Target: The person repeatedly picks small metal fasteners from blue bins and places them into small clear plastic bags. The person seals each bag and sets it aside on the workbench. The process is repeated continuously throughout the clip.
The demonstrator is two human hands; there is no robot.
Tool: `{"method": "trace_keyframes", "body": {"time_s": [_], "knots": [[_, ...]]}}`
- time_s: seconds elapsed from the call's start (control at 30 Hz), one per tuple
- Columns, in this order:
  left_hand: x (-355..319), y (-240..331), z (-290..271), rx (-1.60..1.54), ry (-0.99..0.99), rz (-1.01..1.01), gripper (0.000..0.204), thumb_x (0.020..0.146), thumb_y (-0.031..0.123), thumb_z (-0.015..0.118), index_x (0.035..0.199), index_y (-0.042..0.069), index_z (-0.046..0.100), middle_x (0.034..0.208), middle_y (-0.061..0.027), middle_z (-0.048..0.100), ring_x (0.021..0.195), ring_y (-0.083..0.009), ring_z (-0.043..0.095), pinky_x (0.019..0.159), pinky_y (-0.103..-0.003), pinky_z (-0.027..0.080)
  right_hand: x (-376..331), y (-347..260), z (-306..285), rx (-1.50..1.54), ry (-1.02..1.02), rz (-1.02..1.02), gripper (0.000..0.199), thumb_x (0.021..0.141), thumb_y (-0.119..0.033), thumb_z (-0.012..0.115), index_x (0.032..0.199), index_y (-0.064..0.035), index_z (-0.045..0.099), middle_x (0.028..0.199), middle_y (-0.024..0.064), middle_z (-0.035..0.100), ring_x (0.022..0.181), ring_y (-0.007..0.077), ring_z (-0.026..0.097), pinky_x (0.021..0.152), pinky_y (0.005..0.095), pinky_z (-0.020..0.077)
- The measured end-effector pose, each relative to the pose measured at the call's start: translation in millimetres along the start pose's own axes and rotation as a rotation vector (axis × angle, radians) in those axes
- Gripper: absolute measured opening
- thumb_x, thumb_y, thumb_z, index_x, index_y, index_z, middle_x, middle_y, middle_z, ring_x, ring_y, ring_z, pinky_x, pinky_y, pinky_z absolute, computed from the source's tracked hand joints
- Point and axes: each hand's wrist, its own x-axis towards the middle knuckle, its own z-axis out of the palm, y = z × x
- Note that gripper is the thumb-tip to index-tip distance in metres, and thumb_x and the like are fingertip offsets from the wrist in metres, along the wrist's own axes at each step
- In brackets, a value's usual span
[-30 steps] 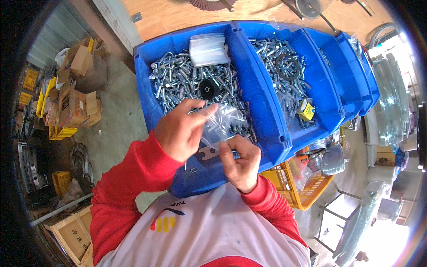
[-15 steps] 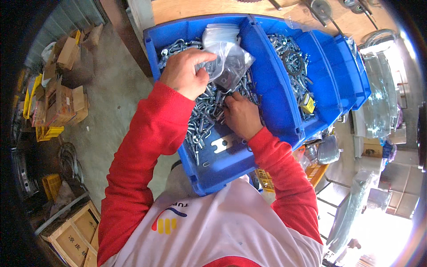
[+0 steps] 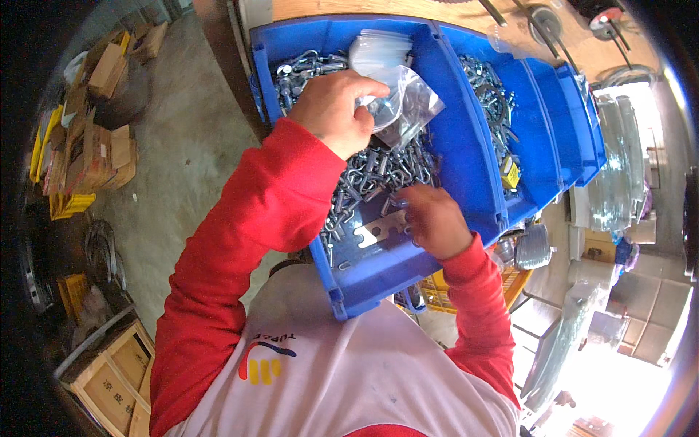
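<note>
My left hand (image 3: 331, 109) pinches a clear plastic bag (image 3: 415, 102) between thumb and forefinger, above a blue parts bin (image 3: 375, 295). Beneath the bag lies a heap of metal hook-shaped bolts (image 3: 382, 167), with a stack of flat clear bags (image 3: 380, 52) behind. My right hand (image 3: 440, 222) hovers over the near right of the bin. Its fingers are curled and smeared by motion, so anything in them cannot be made out. Beside those fingers a flat notched metal plate (image 3: 371, 231) lies on the bin floor, with a small loose metal piece near it.
More blue bins (image 3: 539, 124) stand to the right; the nearest holds metal parts, a dark ring and a small yellow box (image 3: 510, 173). A wooden board (image 3: 451, 11) with rods is behind. Cardboard boxes (image 3: 98, 156) lie at left, a yellow crate (image 3: 502, 288) at lower right.
My right hand has drawn out of the bolts toward me and to the right. My left hand still holds the bag. The whole view has shifted slightly.
</note>
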Motion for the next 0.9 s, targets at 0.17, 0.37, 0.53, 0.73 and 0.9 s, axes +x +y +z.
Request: {"method": "trace_keyframes", "body": {"time_s": [0.17, 0.37, 0.53, 0.73, 0.9], "knots": [[0, 2, -2, 0.002, -0.07, -0.058, 0.032, 0.077, -0.001, 0.064, 0.106, 0.004, 0.077, 0.104, -0.0167, 0.075, 0.089, -0.0299, 0.073, 0.078, -0.037, 0.056, 22, 9, 36, -0.446, -0.285, -0.118, 0.034, 0.075, -0.017, 0.071, 0.109, -0.0133, 0.068, 0.081, 0.0061, 0.064, 0.081, 0.0289, 0.068, 0.075, 0.0432, 0.0488], [-1, 0, -1, 0.022, -0.1, -0.085, 0.027, 0.079, 0.012, 0.078, 0.104, 0.003, 0.077, 0.105, -0.0187, 0.075, 0.098, -0.0338, 0.073, 0.086, -0.04, 0.057, 0, -3, 11, 0.562, 0.381, 0.166, 0.025, 0.085, -0.003, 0.074, 0.11, -0.0033, 0.071, 0.084, 0.0045, 0.07, 0.075, 0.0165, 0.066, 0.068, 0.0324, 0.0513], [-5, 17, 2, 0.045, -0.221, -0.076, 0.035, 0.073, 0.021, 0.086, 0.102, 0.004, 0.078, 0.106, -0.0196, 0.074, 0.1, -0.035, 0.072, 0.092, -0.043, 0.056, -14, -23, -25, 1.118, 0.745, 0.364, 0.029, 0.094, -0.022, 0.076, 0.106, 0.0042, 0.07, 0.082, 0.0031, 0.069, 0.065, 0.007, 0.055, 0.059, 0.0233, 0.0412], [-10, 72, 9, 0.159, -0.483, -0.053, 0.049, 0.071, 0.029, 0.087, 0.109, 0.002, 0.074, 0.103, -0.0221, 0.072, 0.098, -0.0397, 0.07, 0.09, -0.047, 0.056, -19, -62, -63, 0.834, 0.907, 0.2, 0.02, 0.088, -0.009, 0.08, 0.101, 0.0044, 0.073, 0.085, 0.0067, 0.073, 0.07, 0.0088, 0.061, 0.062, 0.0241, 0.0462], [-7, 99, 12, 0.193, -0.611, -0.069, 0.054, 0.07, 0.035, 0.087, 0.111, 0.002, 0.074, 0.096, -0.0234, 0.073, 0.094, -0.0428, 0.071, 0.085, -0.05, 0.057, -2, -74, -71, 0.542, 0.612, 0.23, 0.017, 0.087, 0.0, 0.079, 0.103, 0.0027, 0.073, 0.081, 0.0036, 0.07, 0.068, 0.008, 0.059, 0.06, 0.0243, 0.0468]]}}
